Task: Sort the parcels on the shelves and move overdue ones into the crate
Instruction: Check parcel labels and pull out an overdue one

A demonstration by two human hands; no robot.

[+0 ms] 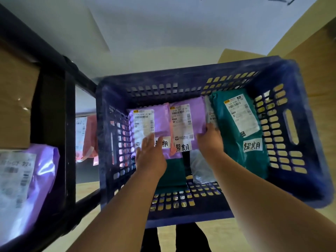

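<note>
- While both hands reach into the blue crate [181, 218], the left hand [151, 157] presses flat, fingers straight, on the left purple parcel [161, 115]
- right hand [209, 140] grips the edge of the middle purple parcel [197, 113], fingers curled

Crate [181, 216], left hand [151, 157] flat on purple parcel [161, 120], right hand [211, 140] on middle parcel [197, 113]

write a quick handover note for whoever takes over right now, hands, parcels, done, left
Left hand: open, fingers flat on the left purple parcel in the blue crate.
Right hand: grip on the right edge of the middle purple parcel.
Done: both of these and a green parcel lie in the crate, each with a handwritten tag.
Left: a purple shelf parcel and a pink shelf parcel sit on the black shelf; check them.
</note>
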